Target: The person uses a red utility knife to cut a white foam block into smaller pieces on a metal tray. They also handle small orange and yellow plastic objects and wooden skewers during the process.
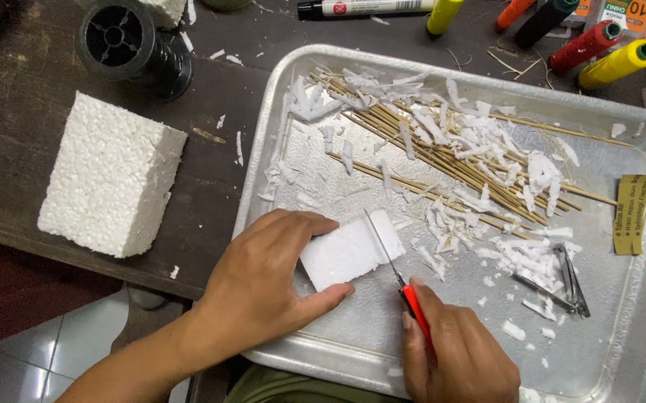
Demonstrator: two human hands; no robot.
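Item: foam-cutting work on a metal tray [640,328], seen from the head camera.

- Left hand [267,280]: fingers curled around a small white foam block [345,254], pinning it flat on the tray's near-left part; thumb on the near edge, fingertips on the far edge.
- Right hand [461,354]: fingers closed around the red handle of a craft knife [405,287]. The thin blade lies against the block's right end.
- Small foam block: one piece, roughly rectangular. Whether the blade has entered it cannot be told.
- Foam shavings [487,157]: many white slivers spread over the tray's middle and far side, which suggests a good deal of trimming is already done.
- Bamboo skewers [427,160]: a loose bundle lying diagonally under the shavings.
- Nail clipper [566,280]: on the tray, right of the knife, apart from both hands.
- Large foam block [110,175]: on the dark table, well left of the tray, looking uncut, so more stock remains.
- Thread spools [599,48]: beyond the tray's far edge.
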